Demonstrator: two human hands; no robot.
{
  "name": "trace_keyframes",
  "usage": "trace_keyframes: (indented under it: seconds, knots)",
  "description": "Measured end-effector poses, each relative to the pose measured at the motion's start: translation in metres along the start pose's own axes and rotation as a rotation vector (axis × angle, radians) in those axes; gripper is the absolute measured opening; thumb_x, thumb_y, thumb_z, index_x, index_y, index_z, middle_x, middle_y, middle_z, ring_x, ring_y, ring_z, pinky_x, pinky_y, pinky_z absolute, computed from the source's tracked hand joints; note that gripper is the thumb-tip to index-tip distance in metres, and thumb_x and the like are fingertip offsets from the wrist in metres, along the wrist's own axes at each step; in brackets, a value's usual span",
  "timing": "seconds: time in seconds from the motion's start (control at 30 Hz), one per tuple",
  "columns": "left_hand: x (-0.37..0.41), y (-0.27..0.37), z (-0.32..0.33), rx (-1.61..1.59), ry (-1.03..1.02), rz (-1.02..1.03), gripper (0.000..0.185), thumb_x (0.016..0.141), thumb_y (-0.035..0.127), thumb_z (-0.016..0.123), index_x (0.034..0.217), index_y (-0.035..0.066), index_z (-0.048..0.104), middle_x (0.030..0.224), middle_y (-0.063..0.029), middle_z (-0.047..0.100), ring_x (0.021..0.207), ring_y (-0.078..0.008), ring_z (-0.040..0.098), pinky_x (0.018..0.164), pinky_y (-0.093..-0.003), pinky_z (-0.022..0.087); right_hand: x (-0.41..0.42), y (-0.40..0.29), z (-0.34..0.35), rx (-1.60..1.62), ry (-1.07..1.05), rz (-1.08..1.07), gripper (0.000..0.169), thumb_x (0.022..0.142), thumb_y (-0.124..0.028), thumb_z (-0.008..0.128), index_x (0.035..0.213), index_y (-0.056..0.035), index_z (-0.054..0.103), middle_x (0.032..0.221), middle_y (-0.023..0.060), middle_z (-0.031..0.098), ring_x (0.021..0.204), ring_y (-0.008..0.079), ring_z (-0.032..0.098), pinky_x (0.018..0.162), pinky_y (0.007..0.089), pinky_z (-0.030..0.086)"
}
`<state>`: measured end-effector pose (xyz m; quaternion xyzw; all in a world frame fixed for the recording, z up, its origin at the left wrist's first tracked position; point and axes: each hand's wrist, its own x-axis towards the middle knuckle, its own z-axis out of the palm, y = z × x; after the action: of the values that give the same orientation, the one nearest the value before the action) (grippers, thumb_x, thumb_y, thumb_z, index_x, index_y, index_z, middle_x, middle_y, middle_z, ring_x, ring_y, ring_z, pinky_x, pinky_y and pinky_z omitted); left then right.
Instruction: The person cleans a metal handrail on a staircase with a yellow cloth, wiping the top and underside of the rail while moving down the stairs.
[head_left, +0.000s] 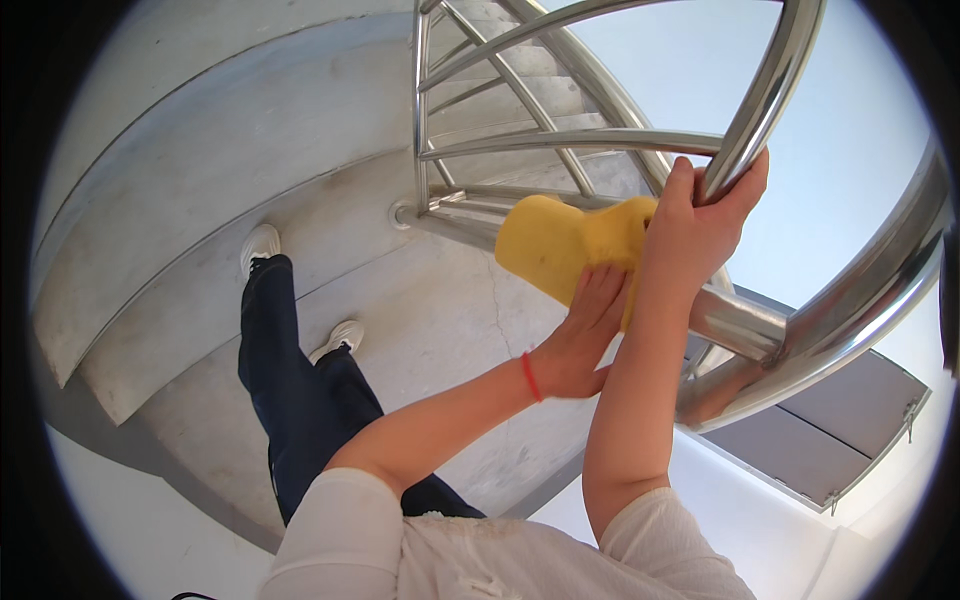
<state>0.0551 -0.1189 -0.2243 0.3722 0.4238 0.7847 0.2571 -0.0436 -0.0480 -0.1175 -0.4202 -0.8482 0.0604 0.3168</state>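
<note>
A yellow cloth (544, 244) is wrapped over the thick stainless steel pipe (739, 324) of a stair railing. My left hand (585, 337), with a red string on the wrist, holds the cloth against the pipe, its fingers laid on the cloth and its thumb apart. Farther right and higher, my right hand (697, 225) grips a curved steel railing tube (776, 90), fingers around it. The right wrist and forearm pass in front of the cloth's right end and hide part of it.
Curved concrete steps (225, 150) lie at the left, and more stairs (540, 94) show behind the railing bars (555, 140). My shoes (261, 246) stand on different steps. A large curved handrail (847, 330) bends at the right, with a grey panelled cover (832, 409) beyond it.
</note>
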Motion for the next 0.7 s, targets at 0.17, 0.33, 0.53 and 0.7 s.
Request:
trace_keyframes:
  seconds: [0.17, 0.33, 0.53, 0.7]
  knots:
    - [-0.012, -0.022, -0.026, 0.019, -0.034, 0.079, 0.065, 0.081, -0.001, 0.06, 0.142, 0.001, 0.036, 0.137, -0.0173, 0.043, 0.126, -0.0396, 0.041, 0.106, -0.0462, 0.033, -0.001, 0.003, -0.001, 0.009, 0.013, -0.005, 0.064, 0.085, -0.008, 0.058, 0.143, -0.0095, 0.03, 0.117, 0.0131, 0.061, 0.088, 0.0218, 0.065, 0.077, 0.0316, 0.052]
    - [0.034, -0.072, -0.041, 0.268, 0.129, 0.259, 0.062, 0.064, 0.018, 0.081, 0.119, 0.01, 0.055, 0.103, -0.0044, 0.062, 0.096, -0.0265, 0.06, 0.084, -0.0408, 0.046, -0.001, 0.001, 0.004, 0.034, -0.005, -0.006, 0.064, 0.085, -0.008, 0.059, 0.143, -0.0082, 0.03, 0.112, 0.0111, 0.061, 0.084, 0.0185, 0.062, 0.076, 0.0304, 0.051]
    - [0.007, -0.142, -0.057, 0.434, 0.142, -0.017, 0.06, 0.061, 0.026, 0.085, 0.111, 0.009, 0.056, 0.105, -0.0066, 0.062, 0.098, -0.0293, 0.059, 0.085, -0.039, 0.046, -0.001, 0.007, 0.003, 0.025, 0.036, -0.041, 0.063, 0.086, -0.009, 0.059, 0.142, -0.0069, 0.031, 0.118, 0.0146, 0.058, 0.088, 0.02, 0.061, 0.078, 0.0314, 0.051]
    - [-0.029, -0.179, -0.088, 0.625, 0.072, -0.236, 0.045, 0.076, 0.023, 0.075, 0.113, 0.007, 0.055, 0.114, -0.0096, 0.06, 0.112, -0.0287, 0.054, 0.095, -0.0384, 0.045, 0.0, 0.005, 0.005, 0.014, 0.039, -0.049, 0.061, 0.086, -0.008, 0.056, 0.142, -0.0065, 0.031, 0.12, 0.0159, 0.058, 0.093, 0.023, 0.063, 0.08, 0.0326, 0.051]
